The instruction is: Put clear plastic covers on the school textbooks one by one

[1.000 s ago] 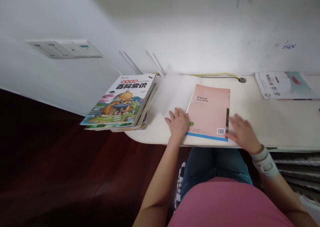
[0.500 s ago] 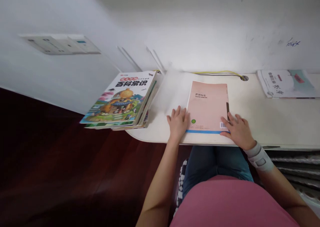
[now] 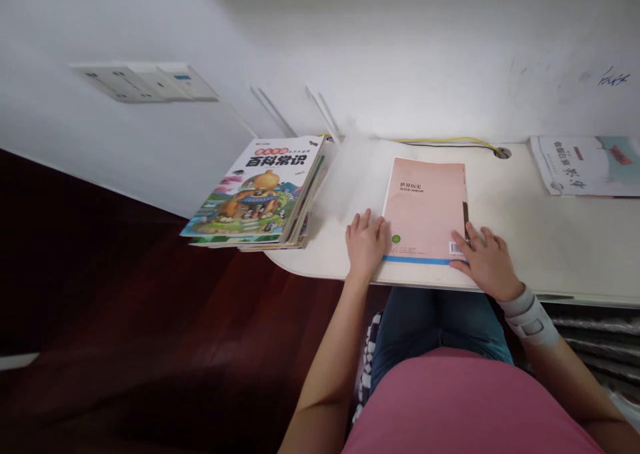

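A pink book (image 3: pixel 427 204) with a blue strip along its near edge lies flat on the white desk (image 3: pixel 540 241) in front of me. My left hand (image 3: pixel 367 242) rests flat on the desk, fingers stretched out, touching the book's left edge. My right hand (image 3: pixel 486 259) lies on the book's near right corner by the barcode, fingers spread and pressing down. A grey band wraps my right wrist.
A stack of colourful picture books (image 3: pixel 260 194) sits at the desk's left end, overhanging its edge. A white booklet (image 3: pixel 583 166) lies at the far right. A yellow cable (image 3: pixel 450 141) runs along the wall to a cable hole. Wall sockets (image 3: pixel 145 82) are at the left.
My right hand came in from the right onto the book's near right corner. The book was turned from a tilt to square with the desk edge. My left hand stayed at its left edge.
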The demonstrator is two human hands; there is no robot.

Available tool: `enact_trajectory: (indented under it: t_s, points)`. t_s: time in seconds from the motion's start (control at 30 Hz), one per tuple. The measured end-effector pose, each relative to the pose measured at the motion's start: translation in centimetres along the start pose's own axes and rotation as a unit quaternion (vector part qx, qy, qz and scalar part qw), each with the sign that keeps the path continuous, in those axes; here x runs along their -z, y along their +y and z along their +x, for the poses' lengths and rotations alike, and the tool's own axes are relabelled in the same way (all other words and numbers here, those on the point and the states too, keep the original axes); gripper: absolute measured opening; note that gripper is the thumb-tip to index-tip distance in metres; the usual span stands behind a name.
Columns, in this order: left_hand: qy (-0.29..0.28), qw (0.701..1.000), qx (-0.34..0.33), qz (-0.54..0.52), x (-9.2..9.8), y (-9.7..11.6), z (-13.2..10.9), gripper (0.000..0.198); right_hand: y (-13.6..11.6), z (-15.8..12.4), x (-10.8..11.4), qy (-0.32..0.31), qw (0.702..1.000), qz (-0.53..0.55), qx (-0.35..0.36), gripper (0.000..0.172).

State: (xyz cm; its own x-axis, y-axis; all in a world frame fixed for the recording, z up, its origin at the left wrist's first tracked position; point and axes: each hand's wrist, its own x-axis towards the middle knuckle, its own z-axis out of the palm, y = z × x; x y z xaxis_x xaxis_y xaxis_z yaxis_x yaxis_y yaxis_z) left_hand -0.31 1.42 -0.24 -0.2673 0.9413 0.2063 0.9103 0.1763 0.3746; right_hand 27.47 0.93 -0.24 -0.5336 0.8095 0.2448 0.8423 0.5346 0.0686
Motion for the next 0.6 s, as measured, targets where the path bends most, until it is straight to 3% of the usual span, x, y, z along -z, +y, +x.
enact_trajectory:
  t_s: [0.3, 0.6]
  points:
    - [-0.022, 0.998, -0.050, 0.040, 0.5, 0.0, -0.3, 0.042, -0.3, -0.1, -0.3, 0.012, 1.000, 0.000, -0.007, 0.055]
    - [-0.107, 0.971, -0.118, 0.179, 1.6, 0.3, -1.1, 0.061, -0.3, 0.1, -0.7, 0.020, 1.000, -0.015, -0.005, 0.056]
